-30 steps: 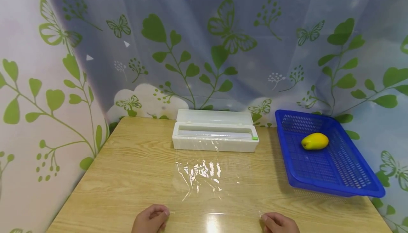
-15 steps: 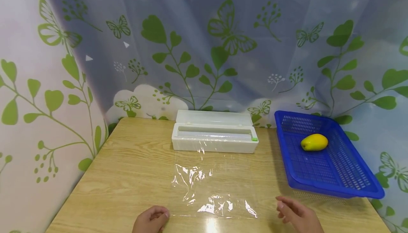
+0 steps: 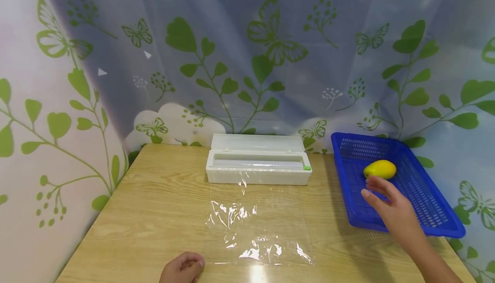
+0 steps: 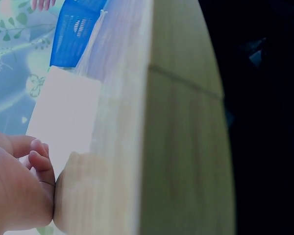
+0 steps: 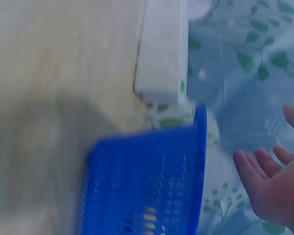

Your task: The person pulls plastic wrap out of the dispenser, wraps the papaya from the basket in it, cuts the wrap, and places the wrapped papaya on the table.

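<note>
A sheet of clear cling film (image 3: pixel 253 248) lies across the table, drawn out from a white cling film box (image 3: pixel 257 176) with its lid raised and the roll inside. At the film's near left corner, my left hand (image 3: pixel 181 268) has thumb and forefinger together and pinches the edge. My right hand (image 3: pixel 396 210) reaches over the blue basket (image 3: pixel 361 218), fingers spread and holding nothing. Just beyond its fingertips, a yellow mango (image 3: pixel 380 169) lies in the basket. The right wrist view shows the same hand (image 5: pixel 279 181) open above the basket's rim.
The wooden table (image 3: pixel 143 214) has its near edge by my left hand. A patterned curtain (image 3: pixel 232 59) hangs right behind the box and basket. A small green slider (image 3: pixel 307 168) sits at the box's right end.
My right hand has let go of the film's right corner and moved right and forward over the basket. The film has settled flatter onto the table. My left hand has stayed put.
</note>
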